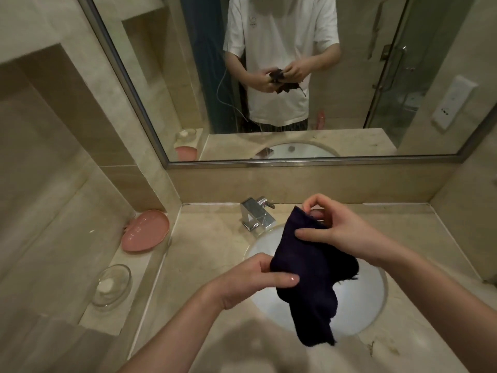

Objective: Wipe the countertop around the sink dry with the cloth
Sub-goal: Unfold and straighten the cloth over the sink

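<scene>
The cloth (309, 273) hangs in the air over the sink (371, 297), at about 6 o'clock from the tap (258, 214), held up by both hands and touching no part of the counter (212, 238). The right hand (336, 227) pinches its upper edge at 12 o'clock between thumb and forefinger, with another finger laid across the fabric. The left hand (252, 281) grips the near fold at 9 o'clock, fingers curled round it.

The step in hand looks like readying the cloth — opening or refolding it before any wiping begins. To do it well, I would fold it into a flat pad with a broad face, not leave it bunched with a tail dangling, since a pad presses evenly and soaks up more. Then one hand alone could carry it down to the counter, starting at the back by the tap and working round the rim, so water is drawn toward the basin and not pushed to the ledge at 9 o'clock.

Counted, largest first: one mirror (269, 76), one counter, one sink, one cloth, one pink dish (145, 230), one glass dish (113, 286), one tap — and two hands.
</scene>
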The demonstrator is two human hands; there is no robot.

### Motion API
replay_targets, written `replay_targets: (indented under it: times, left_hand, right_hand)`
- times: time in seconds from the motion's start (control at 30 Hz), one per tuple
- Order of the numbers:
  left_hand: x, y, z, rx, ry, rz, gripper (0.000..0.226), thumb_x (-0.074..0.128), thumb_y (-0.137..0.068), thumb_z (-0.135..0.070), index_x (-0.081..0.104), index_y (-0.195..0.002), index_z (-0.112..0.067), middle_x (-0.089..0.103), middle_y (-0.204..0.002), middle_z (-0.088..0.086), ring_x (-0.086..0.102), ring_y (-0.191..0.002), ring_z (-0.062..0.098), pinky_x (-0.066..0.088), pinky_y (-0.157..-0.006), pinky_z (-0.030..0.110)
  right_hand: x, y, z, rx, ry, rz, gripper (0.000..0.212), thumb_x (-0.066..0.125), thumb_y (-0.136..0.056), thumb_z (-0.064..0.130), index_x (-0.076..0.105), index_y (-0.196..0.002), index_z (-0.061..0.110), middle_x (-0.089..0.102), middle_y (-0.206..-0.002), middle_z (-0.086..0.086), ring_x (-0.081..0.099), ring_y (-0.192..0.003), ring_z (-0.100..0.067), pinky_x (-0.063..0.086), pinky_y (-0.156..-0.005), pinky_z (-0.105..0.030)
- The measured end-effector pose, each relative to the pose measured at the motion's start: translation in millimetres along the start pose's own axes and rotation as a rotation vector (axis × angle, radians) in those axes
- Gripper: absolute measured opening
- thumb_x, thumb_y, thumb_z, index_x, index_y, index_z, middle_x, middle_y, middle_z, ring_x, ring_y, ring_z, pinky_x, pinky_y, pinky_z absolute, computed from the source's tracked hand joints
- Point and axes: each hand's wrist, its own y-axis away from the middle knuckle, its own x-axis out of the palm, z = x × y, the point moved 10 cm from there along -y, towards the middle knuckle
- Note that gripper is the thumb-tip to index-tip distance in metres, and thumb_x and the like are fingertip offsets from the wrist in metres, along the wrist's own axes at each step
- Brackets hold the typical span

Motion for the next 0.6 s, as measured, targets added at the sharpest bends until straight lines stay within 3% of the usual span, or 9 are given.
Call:
replay_targets:
  times: [0.13,0.2,0.23,0.3,0.37,0.43,0.53,0.6]
  left_hand:
    - [-27,9,-1,0.053,0.093,-0.236,0.031,0.071,-0.085,-0.031,0.069,-0.112,-0.016,0.072,-0.107,0.002,0.067,-0.101,0.017,0.050,-0.085,0.028]
    - [-37,17,4,0.049,0.086,-0.298,0.032,0.071,-0.085,-0.027,0.066,-0.114,-0.014,0.072,-0.107,-0.001,0.067,-0.104,0.015,0.050,-0.087,0.026]
    - [-40,21,7,0.043,0.084,-0.325,0.031,0.069,-0.086,-0.026,0.065,-0.114,-0.015,0.072,-0.105,-0.002,0.067,-0.103,0.014,0.050,-0.086,0.024]
    - [-45,28,16,0.033,0.105,-0.363,0.028,0.066,-0.089,-0.026,0.065,-0.116,-0.017,0.072,-0.108,-0.003,0.067,-0.105,0.014,0.050,-0.086,0.024]
    - [-44,34,28,0.000,0.150,-0.385,0.032,0.064,-0.091,-0.026,0.063,-0.123,-0.018,0.071,-0.117,0.000,0.066,-0.113,0.017,0.051,-0.094,0.029]
    - [-40,39,39,-0.032,0.161,-0.391,0.036,0.063,-0.093,-0.027,0.062,-0.127,-0.018,0.070,-0.124,0.003,0.064,-0.119,0.020,0.049,-0.102,0.034]
    - [-39,47,43,-0.025,0.140,-0.440,0.030,0.064,-0.094,-0.025,0.066,-0.123,-0.017,0.071,-0.121,0.006,0.064,-0.117,0.022,0.049,-0.101,0.035]
    - [-44,54,45,-0.016,0.111,-0.509,0.028,0.064,-0.096,-0.022,0.067,-0.123,-0.015,0.070,-0.121,0.006,0.064,-0.117,0.021,0.049,-0.102,0.035]
  right_hand:
    - [-19,25,-40,0.032,0.076,-0.377,0.021,0.073,-0.087,0.034,0.061,-0.100,0.024,0.061,-0.116,0.020,0.060,-0.108,0.001,0.047,-0.091,-0.020]
    - [-15,45,-75,0.105,0.036,-0.495,0.034,0.068,-0.080,0.055,0.068,-0.092,0.023,0.067,-0.105,0.017,0.063,-0.106,-0.004,0.045,-0.091,-0.023]
    - [-1,49,-101,0.213,-0.020,-0.441,0.049,0.064,-0.075,0.067,0.072,-0.086,0.020,0.072,-0.097,0.013,0.067,-0.101,-0.010,0.047,-0.091,-0.027]
    - [49,51,-144,0.453,-0.223,-0.154,0.076,0.058,-0.065,0.084,0.081,-0.089,0.016,0.078,-0.099,0.003,0.072,-0.099,-0.013,0.049,-0.098,-0.033]
    - [94,51,-147,0.471,-0.475,0.070,0.070,0.049,-0.086,0.075,0.072,-0.121,0.020,0.072,-0.123,-0.002,0.066,-0.117,-0.010,0.042,-0.106,-0.033]
    - [106,44,-127,0.333,-0.604,0.147,0.055,0.041,-0.099,0.054,0.056,-0.140,0.020,0.063,-0.139,-0.002,0.056,-0.132,-0.015,0.037,-0.110,-0.035]
    - [100,37,-107,0.228,-0.524,0.131,0.040,0.064,-0.093,0.037,0.068,-0.126,0.015,0.072,-0.123,-0.007,0.065,-0.119,-0.020,0.050,-0.095,-0.027]
    - [81,31,-100,0.188,-0.445,0.001,0.026,0.075,-0.089,0.018,0.073,-0.114,0.013,0.077,-0.108,-0.004,0.071,-0.108,-0.020,0.054,-0.084,-0.020]
